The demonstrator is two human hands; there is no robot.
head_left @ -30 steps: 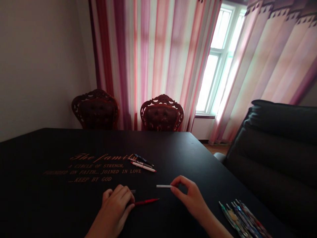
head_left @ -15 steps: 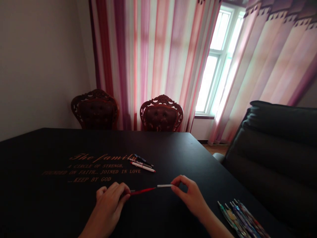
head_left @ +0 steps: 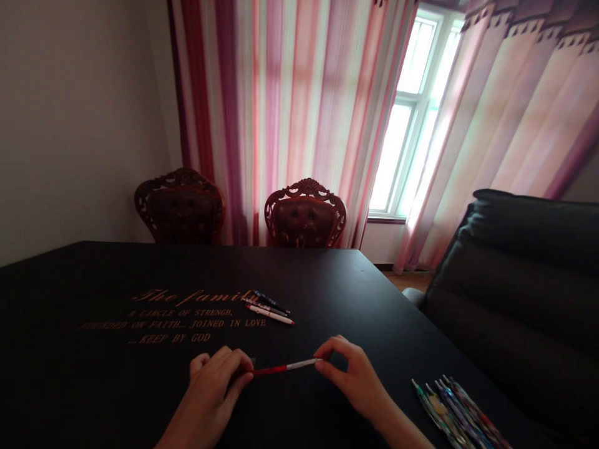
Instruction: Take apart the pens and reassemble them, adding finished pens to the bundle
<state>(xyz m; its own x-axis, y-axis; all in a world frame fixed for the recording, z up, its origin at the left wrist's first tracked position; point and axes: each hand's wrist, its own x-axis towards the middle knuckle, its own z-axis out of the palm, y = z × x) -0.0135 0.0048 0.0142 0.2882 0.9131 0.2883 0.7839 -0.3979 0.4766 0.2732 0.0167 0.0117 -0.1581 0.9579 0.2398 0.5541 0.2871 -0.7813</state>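
My left hand (head_left: 216, 390) is closed around the end of a red pen (head_left: 269, 370) just above the black table (head_left: 355, 299). My right hand (head_left: 350, 374) pinches a white cap or barrel piece (head_left: 303, 363) between thumb and fingers. The white piece sits over the red pen's tip, so the two parts form one line between my hands. Further back on the table lie three assembled pens (head_left: 269, 307) near the gold lettering (head_left: 178, 317).
A bunch of several patterned pens (head_left: 456, 411) lies at the table's right front edge. A dark padded armchair (head_left: 519, 274) stands to the right. Two carved wooden chairs (head_left: 305, 215) stand behind the table, before striped curtains and a window.
A second ago the red pen and white piece were apart. My left hand raised the pen into line with it, and my right hand has pushed the white piece onto the pen's tip.
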